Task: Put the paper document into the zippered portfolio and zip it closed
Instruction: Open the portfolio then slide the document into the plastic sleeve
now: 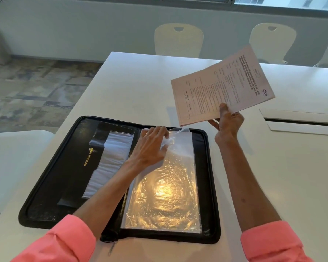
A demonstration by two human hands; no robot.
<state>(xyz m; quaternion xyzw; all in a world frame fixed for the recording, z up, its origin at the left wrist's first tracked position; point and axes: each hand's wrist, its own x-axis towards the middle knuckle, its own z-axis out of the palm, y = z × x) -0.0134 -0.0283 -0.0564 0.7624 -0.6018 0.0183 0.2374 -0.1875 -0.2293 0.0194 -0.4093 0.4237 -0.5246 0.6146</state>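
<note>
A black zippered portfolio (51, 178) lies open flat on the white table (133, 86). Its left half has a pocket with gold lettering, and its right half holds clear plastic sleeves (167, 197) that shine with glare. My left hand (151, 144) rests on the top of the sleeves and lifts the upper edge of one between its fingers. My right hand (227, 123) holds a printed paper document (222, 86) by its lower edge, up in the air above and to the right of the portfolio.
A flat cable hatch (299, 120) sits in the table at the right. White chairs (178, 38) stand along the far side, and another white seat (11, 157) is at the left. The floor drops away past the table's left edge.
</note>
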